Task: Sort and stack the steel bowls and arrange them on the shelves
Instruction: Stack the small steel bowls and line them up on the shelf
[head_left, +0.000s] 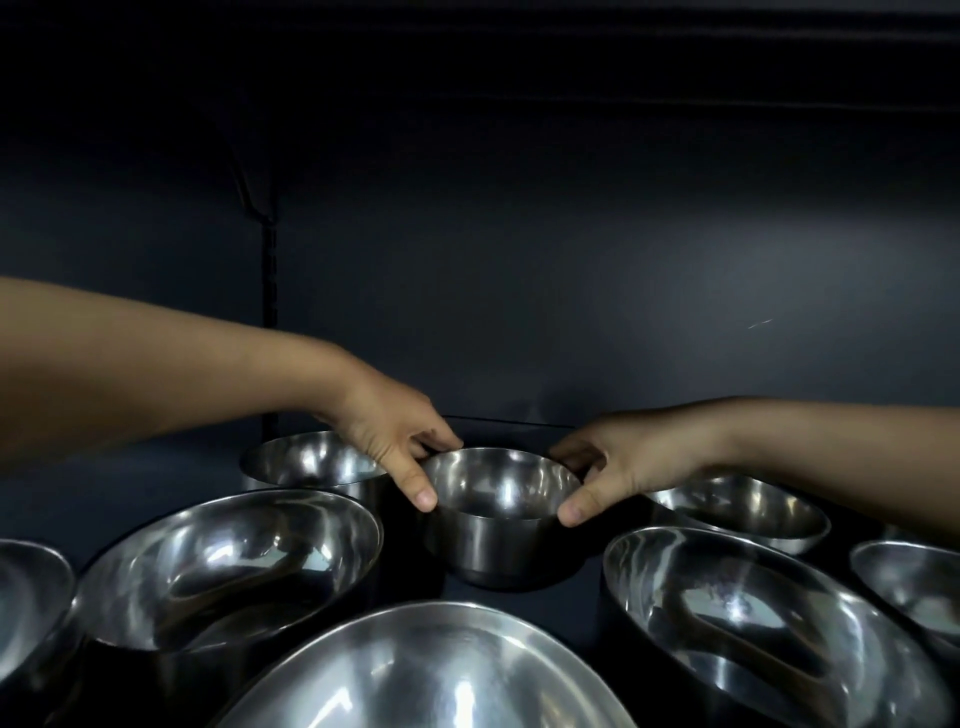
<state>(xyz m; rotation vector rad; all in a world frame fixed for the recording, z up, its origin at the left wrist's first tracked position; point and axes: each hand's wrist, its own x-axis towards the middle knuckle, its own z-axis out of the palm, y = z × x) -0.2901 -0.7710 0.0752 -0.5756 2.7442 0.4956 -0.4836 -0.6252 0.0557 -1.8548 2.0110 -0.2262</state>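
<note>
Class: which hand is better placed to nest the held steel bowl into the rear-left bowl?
Probably left hand: it pinches the small round steel bowl beside the rear-left steel bowl; right hand grips the opposite side.

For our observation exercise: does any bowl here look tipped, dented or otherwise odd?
Nothing stands out. The small round steel bowl, pinched at its rim by the left hand and right hand, is upright; the other shiny steel bowls show no dents or spills.

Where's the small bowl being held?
Centre of the head view: the small bowl, rim pinched between left hand and right hand, behind the big front bowl.
</note>
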